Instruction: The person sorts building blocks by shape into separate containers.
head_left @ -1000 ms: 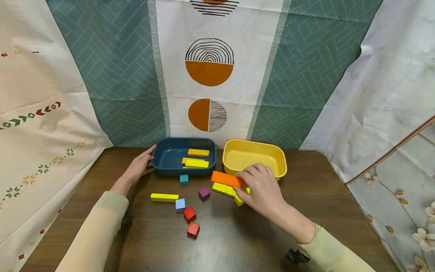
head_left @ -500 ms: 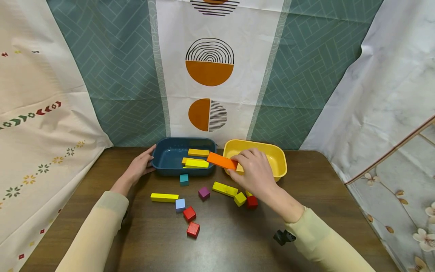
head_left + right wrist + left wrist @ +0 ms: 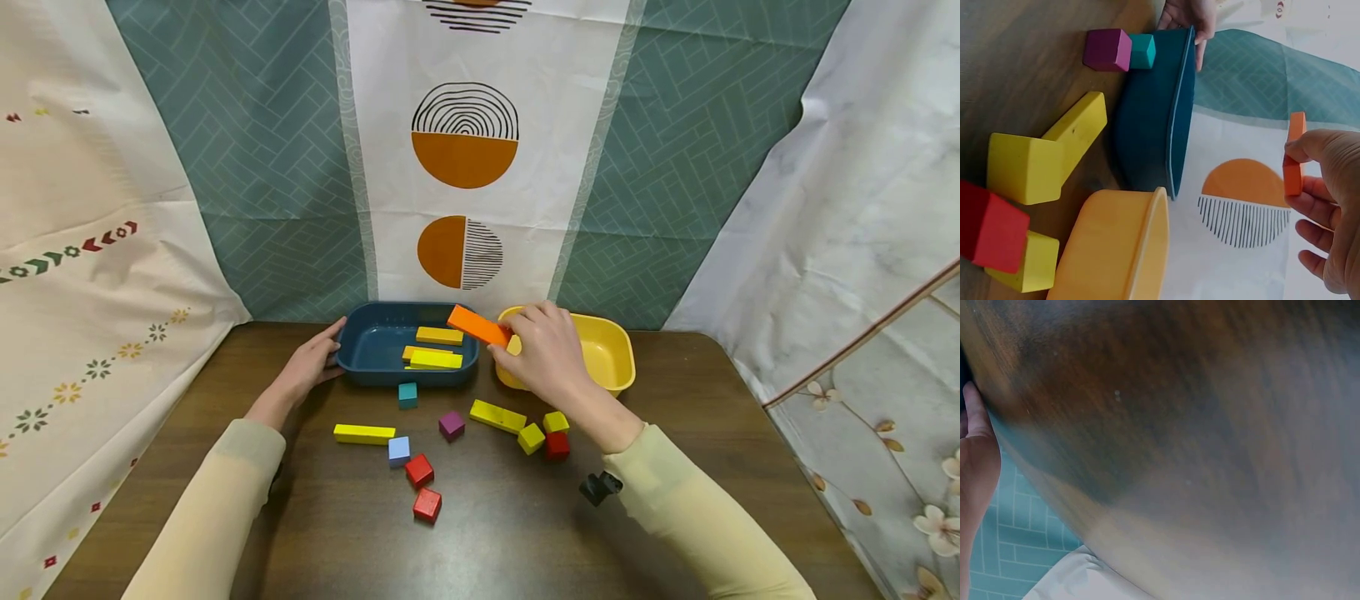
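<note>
My right hand (image 3: 547, 350) pinches an orange rectangular block (image 3: 477, 325) between thumb and fingers. The right wrist view shows this block (image 3: 1295, 153) raised above the bin rims, its other fingers loosely bent. It hangs over the gap between the dark blue bin (image 3: 360, 371) and the yellow bin (image 3: 618, 367). My left hand (image 3: 306, 367) rests against the blue bin's left end, fingers mostly straight along its outer wall. Several yellow and orange-yellow blocks (image 3: 438, 336) lie inside the blue bin, toward its right side. Only part of the left hand (image 3: 979, 450) appears in its wrist view.
In front of the bins lie a teal cube (image 3: 407, 396), a purple cube (image 3: 452, 426), a light blue cube (image 3: 399, 452), several red cubes (image 3: 419, 472), yellow cubes (image 3: 532, 438) and long yellow blocks (image 3: 364, 434). A patterned cloth (image 3: 465, 267) hangs behind the brown table (image 3: 480, 550).
My right hand has lifted the orange block from beside the yellow blocks, up and leftward toward the blue bin. My left hand has stayed at the blue bin's end.
</note>
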The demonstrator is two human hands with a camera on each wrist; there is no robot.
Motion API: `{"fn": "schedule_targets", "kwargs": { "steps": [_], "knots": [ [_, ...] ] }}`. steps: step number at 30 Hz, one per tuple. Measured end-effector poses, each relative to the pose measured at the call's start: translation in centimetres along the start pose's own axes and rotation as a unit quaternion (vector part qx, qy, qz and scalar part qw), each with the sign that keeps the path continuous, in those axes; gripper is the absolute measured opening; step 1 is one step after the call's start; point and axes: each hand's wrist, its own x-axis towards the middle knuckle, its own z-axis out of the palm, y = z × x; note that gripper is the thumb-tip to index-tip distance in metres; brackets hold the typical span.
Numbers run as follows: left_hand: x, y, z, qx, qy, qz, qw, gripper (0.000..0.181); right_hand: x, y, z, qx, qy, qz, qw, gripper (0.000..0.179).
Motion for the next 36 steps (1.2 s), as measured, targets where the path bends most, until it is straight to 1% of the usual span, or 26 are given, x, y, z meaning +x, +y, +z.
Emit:
{"fn": "schedule_targets", "kwargs": {
  "steps": [7,9,14,16,19,24,27,32,36],
  "knots": [
    [0.0,0.1,0.0,0.003,-0.001,0.001,1.0,0.061,1.5,-0.1,1.0,-0.009,-0.025,0.027,0.9993,0.025],
    [0.4,-0.4,-0.2,0.006,0.002,0.002,1.0,0.061,1.9,-0.1,1.4,-0.012,-0.034,0.035,0.9987,0.026],
    [1.8,-2.5,-0.9,0.015,0.009,0.007,0.9998,0.06,2.6,-0.4,2.2,-0.018,-0.051,0.047,0.9974,0.027],
    [1.9,-2.7,-1.0,0.018,0.01,0.007,0.9998,0.059,2.8,-0.4,2.5,-0.024,-0.055,0.049,0.997,0.027],
    [1.7,-2.4,-0.8,0.019,0.011,0.003,0.9998,0.059,3.2,-0.5,3.0,-0.033,-0.061,0.051,0.9963,0.029],
    [0.6,-0.7,-0.3,0.01,0.008,-0.004,0.9999,0.061,3.8,-0.7,3.8,-0.041,-0.075,0.058,0.9947,0.028],
    [0.1,-0.1,0.0,0.009,0.002,-0.003,0.9999,0.061,4.1,-0.9,4.3,-0.047,-0.085,0.06,0.9934,0.027],
    [-0.1,0.1,0.0,0.011,0.0,-0.001,0.9999,0.06,4.4,-1.0,5.3,-0.065,-0.099,0.055,0.9914,0.026],
    [0.0,0.0,0.0,0.006,0.001,0.0,1.0,0.061,4.5,-0.9,6.1,-0.077,-0.109,0.052,0.9897,0.025]
  ]
}}
